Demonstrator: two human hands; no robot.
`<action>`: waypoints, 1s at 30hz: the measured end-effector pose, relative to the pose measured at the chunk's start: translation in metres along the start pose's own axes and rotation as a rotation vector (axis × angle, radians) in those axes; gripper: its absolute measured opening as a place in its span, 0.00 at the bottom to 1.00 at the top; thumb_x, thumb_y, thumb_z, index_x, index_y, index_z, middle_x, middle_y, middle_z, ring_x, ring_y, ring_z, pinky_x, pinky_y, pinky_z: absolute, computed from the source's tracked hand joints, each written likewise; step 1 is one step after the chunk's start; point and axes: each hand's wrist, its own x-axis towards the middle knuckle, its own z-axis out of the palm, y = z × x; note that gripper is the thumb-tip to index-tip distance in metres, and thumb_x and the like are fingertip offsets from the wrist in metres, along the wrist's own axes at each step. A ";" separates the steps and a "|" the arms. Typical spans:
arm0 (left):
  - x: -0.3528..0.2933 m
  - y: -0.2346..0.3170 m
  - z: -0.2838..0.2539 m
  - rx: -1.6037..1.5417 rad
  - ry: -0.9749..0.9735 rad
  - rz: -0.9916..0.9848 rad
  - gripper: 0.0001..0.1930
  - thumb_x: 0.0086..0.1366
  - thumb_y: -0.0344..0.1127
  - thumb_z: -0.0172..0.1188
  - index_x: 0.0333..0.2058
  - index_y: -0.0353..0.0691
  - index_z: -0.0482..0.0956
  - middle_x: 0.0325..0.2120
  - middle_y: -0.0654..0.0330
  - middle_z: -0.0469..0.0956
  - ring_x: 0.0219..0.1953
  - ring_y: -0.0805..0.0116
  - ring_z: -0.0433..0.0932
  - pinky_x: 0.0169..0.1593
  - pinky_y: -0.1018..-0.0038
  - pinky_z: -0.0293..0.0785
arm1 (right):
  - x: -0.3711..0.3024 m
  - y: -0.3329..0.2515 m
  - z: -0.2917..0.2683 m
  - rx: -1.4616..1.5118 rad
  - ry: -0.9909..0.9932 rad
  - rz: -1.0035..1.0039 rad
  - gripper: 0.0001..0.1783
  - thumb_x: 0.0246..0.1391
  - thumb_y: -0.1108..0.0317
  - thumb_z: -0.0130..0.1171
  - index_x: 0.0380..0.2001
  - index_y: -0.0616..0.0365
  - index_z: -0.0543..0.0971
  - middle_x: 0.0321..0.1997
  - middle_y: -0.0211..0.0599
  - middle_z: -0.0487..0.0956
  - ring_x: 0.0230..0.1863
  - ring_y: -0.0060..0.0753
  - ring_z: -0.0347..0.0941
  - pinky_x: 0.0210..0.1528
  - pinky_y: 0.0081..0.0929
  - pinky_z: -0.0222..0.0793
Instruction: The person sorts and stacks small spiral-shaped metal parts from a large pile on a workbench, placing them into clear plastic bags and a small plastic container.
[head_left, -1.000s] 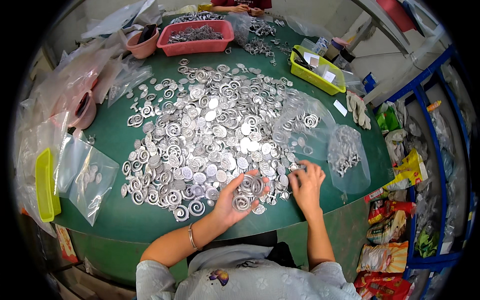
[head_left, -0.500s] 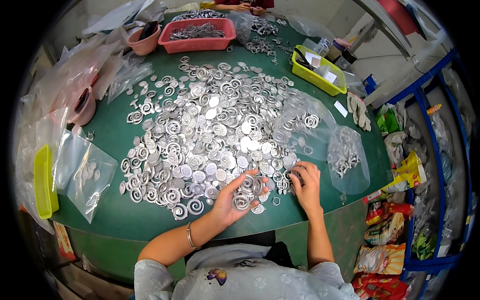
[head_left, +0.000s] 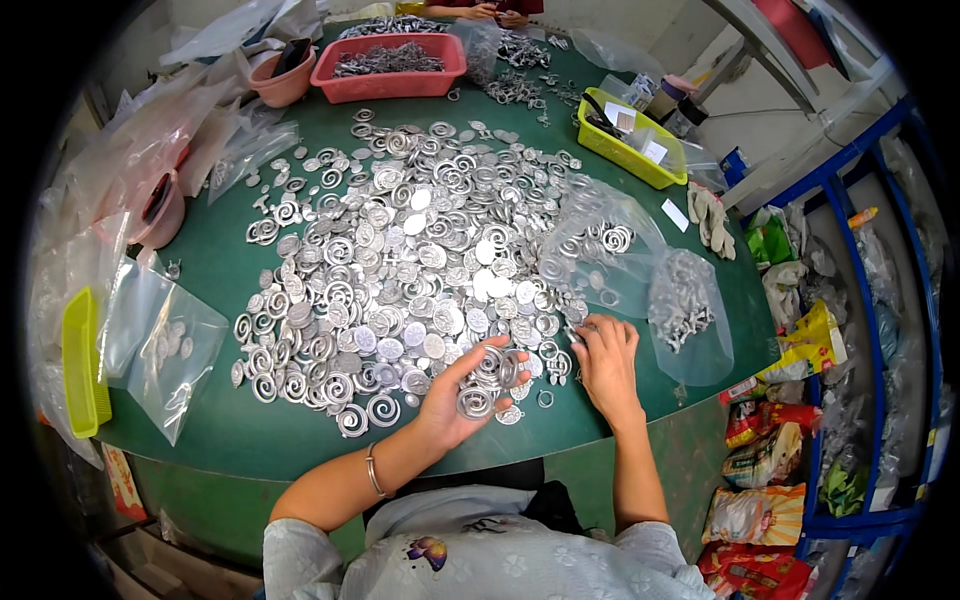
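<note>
A wide heap of silver-coloured metal pendants [head_left: 400, 260], spirals and round or oval discs, covers the middle of the green table [head_left: 200, 420]. In front of its near edge my left hand [head_left: 447, 412], palm up, cradles several spiral pendants [head_left: 478, 402] between thumb and fingers. My right hand [head_left: 608, 365] is palm down at the heap's near right edge. Its thumb and fingertips come together around something small and grey, mostly hidden by the fingers. Small rings and discs lie between the two hands.
Clear plastic bags, one with metal parts [head_left: 685, 310], lie right of the heap. A pink tray [head_left: 390, 90] of metal pieces and a yellow-green basket [head_left: 630, 150] stand behind. Bags and pink bowls crowd the left; blue shelving [head_left: 860, 330] rises at right. Another person's hands show at the far edge.
My right hand has turned a little, its fingers bending lower over the pieces at the heap's edge. My left hand keeps its hold on the spiral pendants. The whole view has shifted slightly.
</note>
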 end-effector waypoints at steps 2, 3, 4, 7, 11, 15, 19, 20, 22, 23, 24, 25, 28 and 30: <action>0.000 -0.001 -0.001 0.008 -0.007 0.001 0.20 0.65 0.44 0.46 0.53 0.42 0.62 0.47 0.51 0.71 0.47 0.61 0.73 0.37 0.72 0.77 | -0.001 0.011 0.004 0.001 0.076 0.060 0.06 0.46 0.73 0.58 0.28 0.61 0.74 0.39 0.38 0.72 0.46 0.41 0.65 0.54 0.43 0.52; 0.000 0.000 -0.002 0.013 -0.016 -0.006 0.21 0.66 0.44 0.46 0.53 0.41 0.62 0.48 0.51 0.70 0.48 0.60 0.72 0.39 0.70 0.76 | 0.001 0.012 0.005 0.004 0.114 0.090 0.05 0.45 0.73 0.58 0.27 0.61 0.74 0.38 0.38 0.72 0.45 0.41 0.66 0.54 0.43 0.52; 0.000 0.000 -0.003 0.019 -0.025 -0.013 0.21 0.66 0.44 0.46 0.53 0.41 0.62 0.49 0.51 0.69 0.50 0.59 0.72 0.41 0.68 0.76 | 0.001 0.010 0.005 0.092 0.199 0.123 0.02 0.49 0.75 0.54 0.26 0.63 0.74 0.36 0.39 0.74 0.41 0.38 0.68 0.51 0.37 0.56; 0.000 0.000 0.002 0.035 -0.052 -0.030 0.22 0.66 0.45 0.46 0.55 0.41 0.60 0.51 0.49 0.67 0.53 0.53 0.68 0.49 0.60 0.72 | -0.003 -0.014 -0.002 0.740 0.242 0.393 0.05 0.52 0.76 0.50 0.26 0.65 0.74 0.37 0.38 0.74 0.40 0.34 0.69 0.46 0.28 0.61; -0.003 -0.002 0.001 -0.026 -0.126 -0.074 0.23 0.66 0.45 0.45 0.56 0.40 0.58 0.53 0.47 0.64 0.57 0.45 0.63 0.57 0.51 0.63 | 0.001 -0.050 -0.009 0.924 -0.010 0.248 0.08 0.55 0.72 0.48 0.29 0.65 0.75 0.39 0.39 0.74 0.42 0.33 0.69 0.47 0.26 0.61; -0.001 -0.002 -0.004 -0.037 -0.147 -0.088 0.23 0.66 0.44 0.46 0.56 0.39 0.59 0.54 0.44 0.63 0.57 0.43 0.62 0.51 0.54 0.72 | 0.004 -0.038 -0.019 0.843 0.088 0.308 0.08 0.51 0.72 0.54 0.35 0.63 0.74 0.42 0.39 0.74 0.46 0.36 0.67 0.50 0.26 0.59; -0.002 -0.003 -0.007 -0.076 -0.165 -0.096 0.25 0.65 0.48 0.46 0.56 0.40 0.59 0.54 0.42 0.61 0.57 0.39 0.61 0.47 0.57 0.76 | -0.005 -0.036 -0.032 0.211 -0.104 0.055 0.19 0.39 0.67 0.66 0.37 0.61 0.75 0.38 0.40 0.73 0.45 0.40 0.68 0.53 0.37 0.54; -0.002 -0.003 -0.008 -0.131 -0.208 -0.103 0.25 0.65 0.48 0.45 0.56 0.39 0.59 0.55 0.42 0.61 0.57 0.39 0.61 0.47 0.57 0.76 | -0.008 -0.036 -0.026 0.138 -0.092 0.034 0.24 0.34 0.64 0.68 0.38 0.59 0.75 0.37 0.39 0.73 0.42 0.39 0.68 0.52 0.40 0.52; 0.000 -0.002 -0.005 -0.230 -0.297 -0.130 0.24 0.66 0.47 0.42 0.56 0.38 0.60 0.56 0.42 0.60 0.57 0.40 0.60 0.46 0.58 0.76 | -0.017 -0.031 -0.019 0.160 -0.091 0.039 0.19 0.37 0.67 0.66 0.36 0.59 0.75 0.35 0.38 0.74 0.41 0.38 0.68 0.51 0.39 0.53; 0.000 -0.003 -0.005 -0.214 -0.265 -0.123 0.25 0.66 0.48 0.42 0.56 0.38 0.60 0.56 0.42 0.60 0.57 0.40 0.60 0.46 0.58 0.76 | -0.020 -0.028 -0.015 0.171 -0.090 0.042 0.17 0.39 0.68 0.66 0.34 0.60 0.76 0.34 0.37 0.75 0.40 0.37 0.68 0.50 0.39 0.54; -0.001 -0.002 -0.005 -0.194 -0.231 -0.117 0.25 0.66 0.48 0.42 0.56 0.38 0.59 0.56 0.42 0.60 0.57 0.40 0.60 0.46 0.58 0.76 | -0.022 -0.024 -0.010 0.177 -0.049 0.037 0.14 0.40 0.69 0.64 0.33 0.60 0.76 0.33 0.36 0.75 0.40 0.37 0.68 0.49 0.38 0.54; -0.001 -0.002 -0.005 -0.175 -0.198 -0.112 0.25 0.66 0.49 0.42 0.56 0.38 0.59 0.56 0.42 0.60 0.57 0.40 0.60 0.46 0.57 0.76 | -0.023 -0.018 -0.006 0.183 -0.008 0.031 0.11 0.42 0.70 0.63 0.31 0.60 0.76 0.31 0.36 0.75 0.39 0.36 0.68 0.48 0.38 0.54; 0.000 -0.002 -0.007 -0.218 -0.188 -0.116 0.26 0.66 0.48 0.42 0.57 0.38 0.58 0.55 0.40 0.60 0.57 0.40 0.60 0.45 0.58 0.77 | -0.020 -0.006 -0.002 0.225 0.181 0.240 0.04 0.46 0.73 0.58 0.27 0.61 0.76 0.27 0.35 0.76 0.38 0.36 0.68 0.47 0.37 0.55; 0.000 -0.001 -0.005 -0.220 -0.189 -0.117 0.26 0.66 0.48 0.42 0.57 0.38 0.58 0.55 0.39 0.60 0.57 0.40 0.60 0.45 0.58 0.77 | -0.014 0.005 -0.002 0.200 0.219 0.413 0.04 0.48 0.72 0.57 0.27 0.61 0.76 0.33 0.37 0.76 0.41 0.39 0.67 0.48 0.36 0.54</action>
